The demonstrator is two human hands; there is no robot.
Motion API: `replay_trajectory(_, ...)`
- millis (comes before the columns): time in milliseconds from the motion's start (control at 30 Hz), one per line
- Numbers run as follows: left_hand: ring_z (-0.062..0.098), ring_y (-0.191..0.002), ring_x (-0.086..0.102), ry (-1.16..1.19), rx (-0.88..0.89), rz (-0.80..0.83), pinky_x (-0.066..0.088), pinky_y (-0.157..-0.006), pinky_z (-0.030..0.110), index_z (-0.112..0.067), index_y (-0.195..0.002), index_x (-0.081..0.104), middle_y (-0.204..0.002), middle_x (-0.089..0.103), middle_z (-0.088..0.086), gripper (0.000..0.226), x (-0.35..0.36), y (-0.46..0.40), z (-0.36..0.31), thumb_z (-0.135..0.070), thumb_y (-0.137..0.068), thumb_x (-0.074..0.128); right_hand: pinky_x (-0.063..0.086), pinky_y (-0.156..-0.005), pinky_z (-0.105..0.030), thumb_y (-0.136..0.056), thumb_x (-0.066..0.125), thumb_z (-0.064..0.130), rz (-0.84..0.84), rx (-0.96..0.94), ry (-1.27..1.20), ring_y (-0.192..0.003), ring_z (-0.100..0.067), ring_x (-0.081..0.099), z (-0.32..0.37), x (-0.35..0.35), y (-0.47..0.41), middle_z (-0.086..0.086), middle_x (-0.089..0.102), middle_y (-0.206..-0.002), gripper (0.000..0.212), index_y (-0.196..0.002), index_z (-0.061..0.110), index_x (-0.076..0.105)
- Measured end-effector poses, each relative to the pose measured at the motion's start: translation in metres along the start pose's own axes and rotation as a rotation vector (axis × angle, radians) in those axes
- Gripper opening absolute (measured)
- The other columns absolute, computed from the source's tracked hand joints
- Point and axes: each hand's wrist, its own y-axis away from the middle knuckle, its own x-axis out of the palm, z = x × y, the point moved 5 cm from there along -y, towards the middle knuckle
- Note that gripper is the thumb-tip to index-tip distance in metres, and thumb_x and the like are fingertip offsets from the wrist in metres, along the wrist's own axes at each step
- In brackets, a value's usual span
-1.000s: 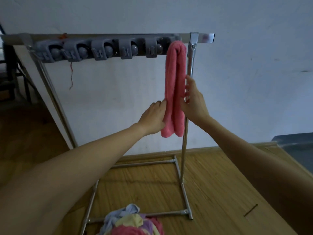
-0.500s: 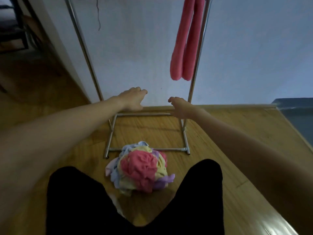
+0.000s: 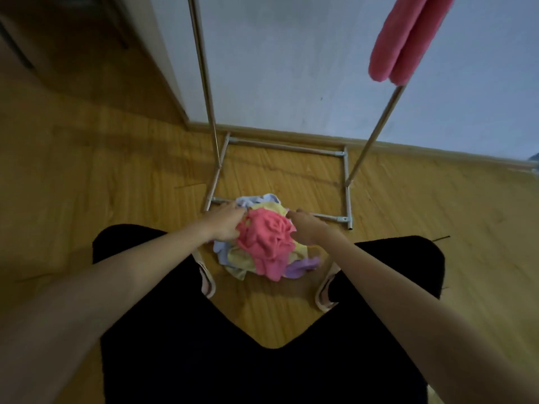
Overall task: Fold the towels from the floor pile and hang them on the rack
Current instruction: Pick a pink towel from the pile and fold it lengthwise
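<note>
Both hands dig into the crumpled multicoloured towel pile (image 3: 262, 237) on the wooden floor (image 3: 116, 176), against the metal rack's (image 3: 347, 199) front base bar; left hand (image 3: 224, 225) and right hand (image 3: 304, 228) grasp the crumpled pink towel (image 3: 267, 239); tangled neighbours may lift too, scattering; the folded pink towel (image 3: 405, 45) hangs above.

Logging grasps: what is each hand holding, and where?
Both hands are on the floor pile, left hand and right hand at opposite edges; whether either has gripped cannot be told.

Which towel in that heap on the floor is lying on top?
The crumpled pink towel tops the pile, between the left hand and right hand. The yellow, purple and pale blue ones only peek out beneath it.
</note>
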Motion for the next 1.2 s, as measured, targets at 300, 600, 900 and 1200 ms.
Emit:
replay_trajectory(300,0.033,-0.087,0.054,0.178,-0.022,0.204,0.045,-0.077,0.042,-0.011,-0.104,0.054,-0.084,0.053,0.007,0.016,0.079,-0.088,0.070,-0.022,-0.093,0.054,0.039,-0.088,-0.037,-0.086,0.050,-0.002,0.104,0.048,-0.105,-0.112,-0.037,0.050,-0.043,0.060,-0.087,-0.026,0.053,-0.119,0.042,-0.127,-0.005,0.044)
replay_trajectory(600,0.022,-0.087,0.056,0.394,-0.143,0.076,0.046,-0.077,0.037,-0.006,-0.100,0.058,-0.094,0.059,0.004,0.028,0.135,-0.182,0.091,-0.031,-0.098,0.045,0.041,-0.100,-0.047,-0.091,0.040,0.000,0.081,0.122,-0.273,-0.128,-0.040,0.042,-0.066,0.113,-0.147,-0.025,0.040,-0.140,0.054,-0.143,0.000,0.025)
replay_trajectory(900,0.034,-0.103,0.058,0.492,-0.576,-0.302,0.045,-0.085,0.039,-0.003,-0.111,0.058,-0.109,0.061,0.018,0.029,0.167,-0.202,0.107,-0.018,-0.099,0.037,0.043,-0.099,-0.054,-0.098,0.030,0.029,-0.065,0.186,-0.444,-0.128,-0.033,0.044,-0.069,0.142,-0.167,-0.015,0.043,-0.142,0.049,-0.145,0.014,0.025)
replay_trajectory(1200,0.028,-0.095,0.064,1.358,-1.163,-0.182,0.055,-0.087,0.040,-0.010,-0.115,0.059,-0.108,0.066,0.009,0.042,0.217,-0.183,0.146,-0.032,-0.081,0.071,0.045,-0.092,-0.043,-0.091,0.042,0.006,-0.120,0.160,-0.547,-0.118,-0.034,0.048,-0.042,0.145,-0.156,-0.020,0.044,-0.137,0.054,-0.144,0.005,0.032)
